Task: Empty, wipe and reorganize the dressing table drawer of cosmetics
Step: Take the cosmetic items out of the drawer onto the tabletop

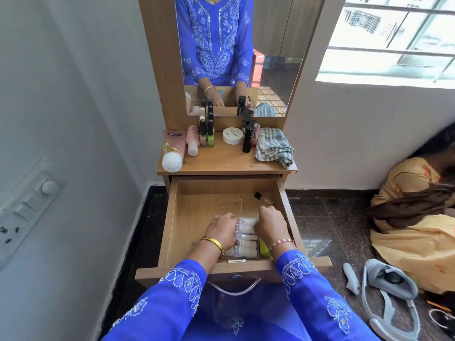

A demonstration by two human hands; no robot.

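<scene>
— While both hands are down in the open drawer (172, 217), what do we see of the grip?

— We see the left hand (222, 231) curled over the left side of a clear plastic case (245, 238) of pale, tube-shaped cosmetics, knuckles up, fingers bent down onto it. The right hand (270, 225) is curled on the case's right side. Whether either hand is clamping the case or only resting on it, we cannot tell; the fingertips are hidden.

— Where does the case lie?

— Near the drawer's front edge, about mid-width. A slim brush (263, 198) with a black cap lies tilted near the back right corner, apart from the hands, and a green item (263, 248) shows just beside the case, toward the front right.

— And the surface above?

— We see smooth wood-grain laminate. At its left edge lies a pink tube (172, 151) with a white cap; nail polish bottles (206, 135) stand at the back, a round white jar (232, 135) sits mid-back, and a folded checked cloth (273, 146), soft and ribbed, lies at the right edge.
</scene>
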